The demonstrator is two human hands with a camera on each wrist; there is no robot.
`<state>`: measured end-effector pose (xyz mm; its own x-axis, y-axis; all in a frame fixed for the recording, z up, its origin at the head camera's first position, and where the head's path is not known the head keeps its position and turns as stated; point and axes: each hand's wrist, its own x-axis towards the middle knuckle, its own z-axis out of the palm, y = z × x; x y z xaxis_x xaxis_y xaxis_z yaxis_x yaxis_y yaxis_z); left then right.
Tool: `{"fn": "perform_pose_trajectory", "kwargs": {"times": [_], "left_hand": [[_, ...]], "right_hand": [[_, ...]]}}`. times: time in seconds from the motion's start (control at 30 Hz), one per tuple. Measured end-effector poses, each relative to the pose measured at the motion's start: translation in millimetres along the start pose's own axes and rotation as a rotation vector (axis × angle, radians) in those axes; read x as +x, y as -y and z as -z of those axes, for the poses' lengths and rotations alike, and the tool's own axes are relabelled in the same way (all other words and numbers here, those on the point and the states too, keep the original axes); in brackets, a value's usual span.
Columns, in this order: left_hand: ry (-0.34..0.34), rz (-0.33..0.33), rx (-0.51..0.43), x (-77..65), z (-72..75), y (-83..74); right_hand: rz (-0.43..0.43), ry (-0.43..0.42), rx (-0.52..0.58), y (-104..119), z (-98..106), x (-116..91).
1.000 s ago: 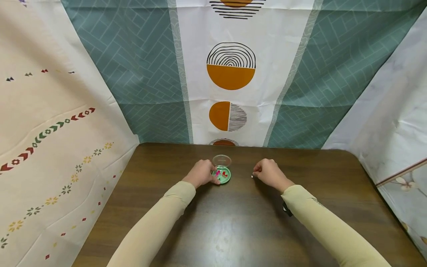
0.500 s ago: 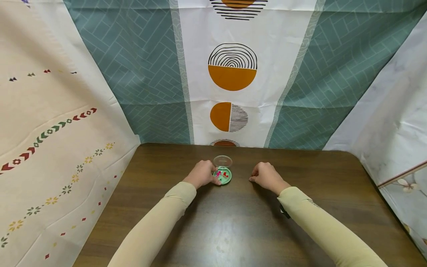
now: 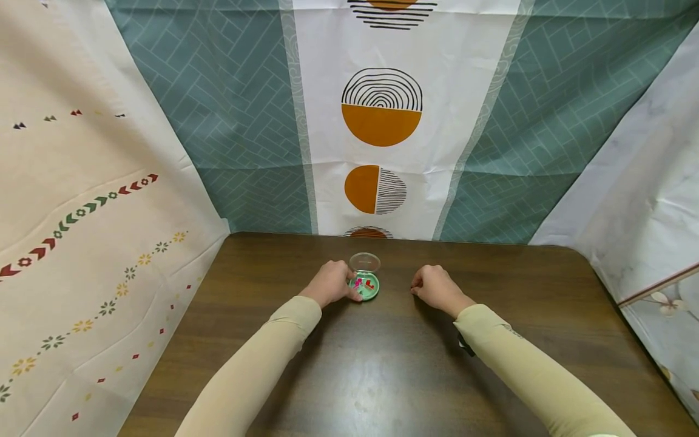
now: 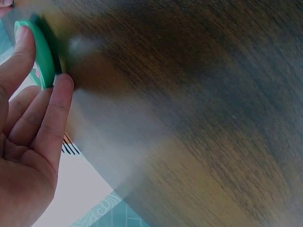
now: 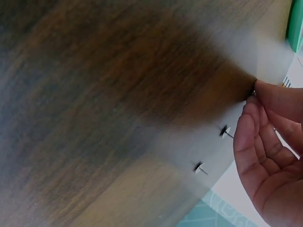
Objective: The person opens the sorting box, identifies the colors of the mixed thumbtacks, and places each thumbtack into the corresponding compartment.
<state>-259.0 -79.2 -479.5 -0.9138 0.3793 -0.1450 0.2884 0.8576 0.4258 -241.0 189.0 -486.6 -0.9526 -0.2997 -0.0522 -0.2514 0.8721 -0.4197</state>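
A small round green case [image 3: 373,294] lies on the table, its clear lid [image 3: 364,262] tipped up at the back. Red and pink pieces [image 3: 358,283] sit inside it. My left hand [image 3: 332,285] grips the case by its left rim; the left wrist view shows thumb and fingers on the green wall [image 4: 45,61]. To the right, my right hand [image 3: 435,290] is low over the table, thumb and fingertips pinched together. Between them is a tiny thumbtack [image 5: 253,93], mostly hidden. Near that hand, two silver thumbtacks [image 5: 226,132] rest on their heads, points up.
The dark wooden table [image 3: 360,364] reaches to a patterned cloth [image 3: 382,200] hanging along its back edge. More cloths hang at the left and right sides.
My right hand has shifted slightly left and lower. The shiny tack at its fingertips one second ago is now hidden in the head view. My left hand still holds the case.
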Motion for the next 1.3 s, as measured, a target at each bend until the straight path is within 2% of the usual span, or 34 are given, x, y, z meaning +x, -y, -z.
{"fn": "perform_pose_trajectory", "kwargs": {"times": [0.4, 0.77, 0.97, 1.13, 1.3], "left_hand": [[-0.005, 0.004, -0.016, -1.2, -1.0, 0.9], [-0.009, 0.0, -0.007, -1.5, -2.0, 1.9], [-0.007, 0.002, -0.015, -1.2, -2.6, 1.8], [-0.006, 0.007, -0.011, -0.6, -3.3, 2.3], [-0.003, 0.023, -0.02, -1.1, -2.5, 1.7]], "right_hand": [[0.001, -0.014, -0.008, 1.3, 2.5, 1.9], [-0.008, -0.027, 0.105, 4.0, 6.1, 2.5], [0.017, -0.036, 0.113, 8.8, 7.5, 4.7], [0.055, -0.078, 0.129, 10.4, 5.1, 9.6], [0.092, -0.089, 0.187, 14.5, 3.7, 13.5]]}}
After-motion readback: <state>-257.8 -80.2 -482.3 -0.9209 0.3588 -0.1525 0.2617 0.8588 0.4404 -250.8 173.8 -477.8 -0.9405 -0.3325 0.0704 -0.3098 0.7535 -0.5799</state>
